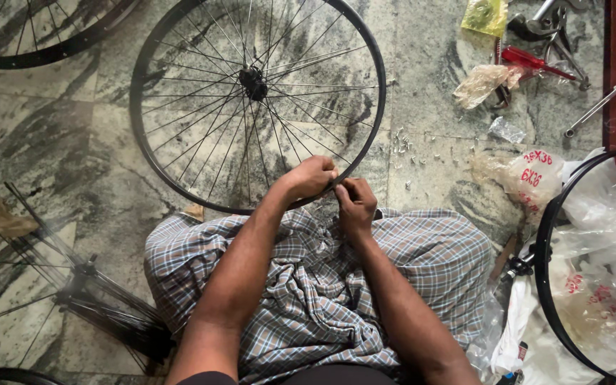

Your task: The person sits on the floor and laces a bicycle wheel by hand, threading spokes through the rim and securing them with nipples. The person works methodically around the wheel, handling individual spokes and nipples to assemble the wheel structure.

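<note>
On the marble floor (73,142), seen from the head cam, lies a spoked bicycle wheel (151,153) flat before the person's knees, its near rim edge resting against the checked cloth (308,285) over the lap. Black rim, thin steel spokes, hub (254,83) in the middle.

Handling, as I judge: the wheel is light but wide, the rim stiff, the spokes springy and a bit slippery, easy to bend if pressed sideways. Best hold is on the rim, w/ fingers between two spokes, not on the spokes themselves.

Left hand (311,177): fingers curled shut over the near part of the rim, gripping it from above. Right hand (354,207): fingers pinched together just beside the left hand, at the rim's edge; they seem to pinch sth. small, maybe a nipple or spoke end, but it is too small to tell.

Around: small metal bits (402,142) scattered near the rim on the right, a red-handled tool (532,60), crumpled plastic bags (593,285), a second rim (545,242) at right, loose spokes on a hub (83,285) at left.
</note>
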